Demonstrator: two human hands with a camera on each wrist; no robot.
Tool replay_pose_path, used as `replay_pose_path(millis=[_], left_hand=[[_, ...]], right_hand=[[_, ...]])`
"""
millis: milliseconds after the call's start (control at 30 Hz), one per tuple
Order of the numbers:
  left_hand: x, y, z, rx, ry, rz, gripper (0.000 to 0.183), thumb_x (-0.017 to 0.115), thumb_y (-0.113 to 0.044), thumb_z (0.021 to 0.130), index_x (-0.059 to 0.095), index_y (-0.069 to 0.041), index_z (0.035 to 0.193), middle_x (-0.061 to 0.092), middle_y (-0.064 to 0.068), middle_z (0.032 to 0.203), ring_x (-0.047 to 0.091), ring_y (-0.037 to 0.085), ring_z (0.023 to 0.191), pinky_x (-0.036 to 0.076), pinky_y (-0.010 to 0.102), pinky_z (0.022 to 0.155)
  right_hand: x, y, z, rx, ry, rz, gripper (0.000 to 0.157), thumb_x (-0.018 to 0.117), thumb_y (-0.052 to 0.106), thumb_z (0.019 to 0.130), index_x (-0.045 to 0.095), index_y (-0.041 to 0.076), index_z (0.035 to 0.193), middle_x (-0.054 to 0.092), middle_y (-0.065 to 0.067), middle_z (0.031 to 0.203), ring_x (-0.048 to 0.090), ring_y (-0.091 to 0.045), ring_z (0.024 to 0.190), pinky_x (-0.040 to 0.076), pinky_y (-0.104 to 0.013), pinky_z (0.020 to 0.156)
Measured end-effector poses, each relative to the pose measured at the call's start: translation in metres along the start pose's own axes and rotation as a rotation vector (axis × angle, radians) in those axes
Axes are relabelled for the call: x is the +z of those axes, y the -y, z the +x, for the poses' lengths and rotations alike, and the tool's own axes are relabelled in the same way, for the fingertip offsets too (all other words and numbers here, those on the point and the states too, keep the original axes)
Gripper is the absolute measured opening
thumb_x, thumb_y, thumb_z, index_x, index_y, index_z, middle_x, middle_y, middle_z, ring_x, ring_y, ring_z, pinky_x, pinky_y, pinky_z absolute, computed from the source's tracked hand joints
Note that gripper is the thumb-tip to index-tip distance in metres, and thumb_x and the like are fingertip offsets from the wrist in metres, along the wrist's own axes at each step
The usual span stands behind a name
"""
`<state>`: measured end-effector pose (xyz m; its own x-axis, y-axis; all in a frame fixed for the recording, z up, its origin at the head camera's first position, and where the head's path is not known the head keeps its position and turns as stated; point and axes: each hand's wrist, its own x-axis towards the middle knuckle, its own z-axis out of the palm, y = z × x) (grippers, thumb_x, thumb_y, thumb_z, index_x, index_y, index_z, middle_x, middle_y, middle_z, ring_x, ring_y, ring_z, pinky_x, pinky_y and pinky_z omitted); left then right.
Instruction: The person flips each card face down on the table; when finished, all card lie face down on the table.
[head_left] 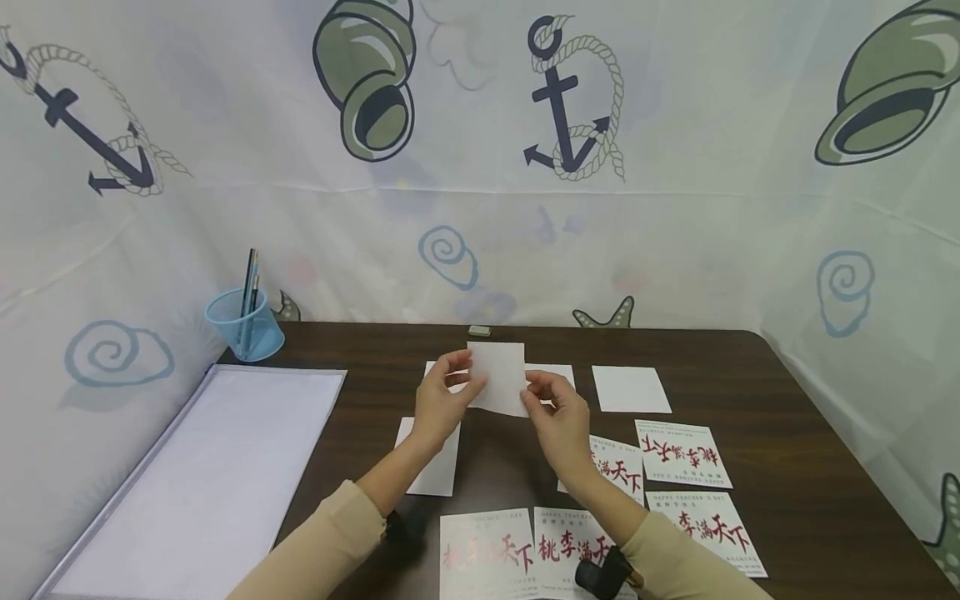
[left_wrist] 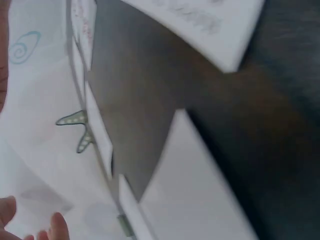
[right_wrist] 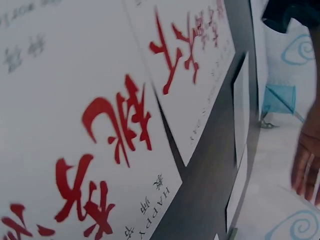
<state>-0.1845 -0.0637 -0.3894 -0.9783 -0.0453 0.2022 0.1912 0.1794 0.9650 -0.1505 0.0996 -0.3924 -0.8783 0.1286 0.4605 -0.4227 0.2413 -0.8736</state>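
Observation:
A white card (head_left: 497, 371) is held up between both hands over the dark table, its near face blank. My left hand (head_left: 441, 404) pinches its left edge, while the thumb and fingers of my right hand (head_left: 561, 421) grip it by the lower right side. Behind it, another white card (head_left: 553, 372) lies partly covered. One blank card (head_left: 431, 467) lies under the left wrist, and another blank card (head_left: 632, 389) is at the back right. Red-lettered cards lie near the right forearm, including an upside-down one (head_left: 684, 454) and one at the front (head_left: 487, 554).
A large white pad (head_left: 213, 467) covers the table's left side. Behind it stands a light blue cup (head_left: 262, 335) holding several pens or pencils. A small greenish block (head_left: 479, 332) sits at the table's back edge, before a patterned curtain (head_left: 690, 250).

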Motion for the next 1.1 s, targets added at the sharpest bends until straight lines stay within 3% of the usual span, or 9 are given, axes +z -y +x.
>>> replay_pose_path(millis=[167, 367, 567, 767, 933, 1100], left_hand=[[-0.006, 0.008, -0.004, -0.077, -0.034, 0.043, 0.046, 0.072, -0.002, 0.079, 0.058, -0.009, 0.123, 0.063, 0.014, 0.11, 0.063, 0.027, 0.094, 0.051, 0.022, 0.067], [-0.01, 0.014, -0.007, -0.085, -0.019, 0.077, 0.047, 0.072, 0.001, 0.077, 0.062, -0.009, 0.121, 0.065, 0.017, 0.099, 0.06, 0.013, 0.072, 0.049, 0.02, 0.057], [-0.013, 0.021, -0.017, -0.101, 0.045, 0.106, 0.046, 0.071, 0.005, 0.076, 0.062, -0.005, 0.121, 0.064, 0.016, 0.094, 0.059, 0.011, 0.07, 0.05, 0.021, 0.055], [-0.013, 0.032, -0.031, -0.125, 0.152, 0.167, 0.044, 0.07, 0.005, 0.077, 0.059, 0.002, 0.12, 0.062, 0.017, 0.095, 0.06, 0.013, 0.073, 0.053, 0.023, 0.056], [-0.012, 0.035, -0.04, -0.109, 0.219, 0.22, 0.045, 0.069, 0.008, 0.075, 0.056, 0.006, 0.118, 0.06, 0.016, 0.092, 0.059, 0.013, 0.071, 0.051, 0.022, 0.055], [-0.011, 0.034, -0.046, -0.101, 0.286, 0.288, 0.046, 0.068, 0.01, 0.072, 0.053, 0.011, 0.115, 0.058, 0.013, 0.086, 0.058, 0.013, 0.068, 0.051, 0.022, 0.054]], right_hand=[[-0.008, -0.002, 0.001, 0.15, -0.009, 0.057, 0.02, 0.065, -0.001, 0.085, 0.064, 0.001, 0.105, 0.061, -0.012, 0.086, 0.054, -0.006, 0.071, 0.044, -0.015, 0.059], [-0.018, -0.016, 0.0, 0.316, 0.006, 0.07, 0.025, 0.064, -0.001, 0.086, 0.061, 0.0, 0.11, 0.06, -0.01, 0.089, 0.052, -0.007, 0.07, 0.045, -0.015, 0.06], [-0.027, -0.028, -0.001, 0.422, 0.101, -0.042, 0.025, 0.067, -0.001, 0.083, 0.062, -0.002, 0.107, 0.062, -0.009, 0.082, 0.058, -0.009, 0.066, 0.053, -0.021, 0.061], [-0.035, -0.038, -0.006, 0.466, 0.248, -0.195, 0.019, 0.071, 0.0, 0.079, 0.063, -0.002, 0.096, 0.063, -0.006, 0.072, 0.061, -0.013, 0.06, 0.054, -0.025, 0.055], [-0.039, -0.043, -0.01, 0.444, 0.354, -0.335, 0.016, 0.074, 0.002, 0.077, 0.063, 0.001, 0.088, 0.058, -0.001, 0.066, 0.052, -0.01, 0.057, 0.046, -0.021, 0.049], [-0.041, -0.042, -0.012, 0.43, 0.418, -0.407, 0.016, 0.075, 0.003, 0.075, 0.062, 0.002, 0.085, 0.057, -0.001, 0.065, 0.05, -0.011, 0.055, 0.043, -0.021, 0.048]])
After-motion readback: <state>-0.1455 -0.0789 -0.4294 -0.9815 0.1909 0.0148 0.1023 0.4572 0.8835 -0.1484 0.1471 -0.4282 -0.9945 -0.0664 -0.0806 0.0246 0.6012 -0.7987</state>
